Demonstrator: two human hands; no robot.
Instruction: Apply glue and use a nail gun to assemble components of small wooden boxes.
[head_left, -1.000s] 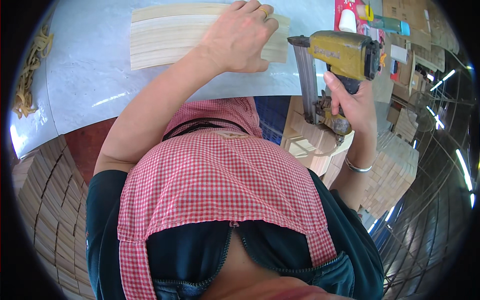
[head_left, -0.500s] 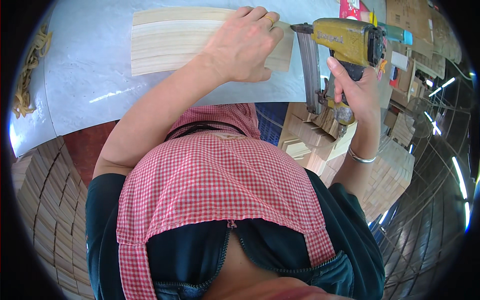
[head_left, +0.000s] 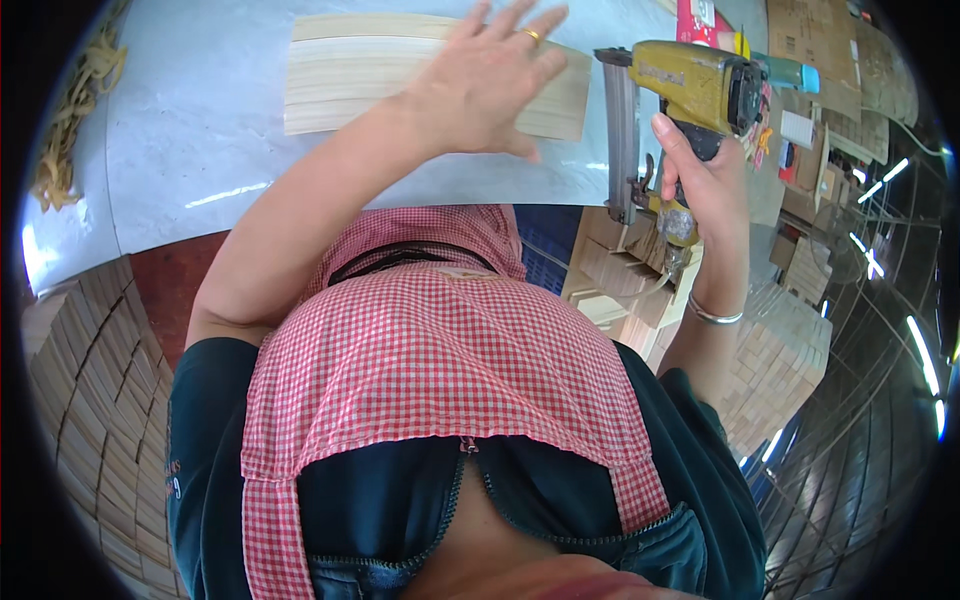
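Observation:
A pale wooden panel (head_left: 350,85) made of strips lies flat on the metal-topped table (head_left: 190,110). My left hand (head_left: 485,85) is over its right part, fingers spread, holding nothing; whether the palm touches the wood I cannot tell. Wrapped round the handle of a yellow and black nail gun (head_left: 690,80) is my right hand (head_left: 712,180). The gun's nose points left, just past the panel's right end, and its long grey magazine (head_left: 622,140) hangs down beside the table's near edge. A hose fitting shows below the grip.
Tangled yellowish strips (head_left: 75,120) lie at the table's left end. Stacked wooden pieces (head_left: 90,400) stand at the lower left, with more stacks (head_left: 770,370) at the right. A turquoise-capped bottle (head_left: 795,74) and a red packet (head_left: 700,22) sit beyond the gun. A blue crate (head_left: 545,245) is below the table.
My left hand's fingers have spread and lifted off the panel's right end. The nail gun stays in my right hand with little movement. The whole view has shifted slightly.

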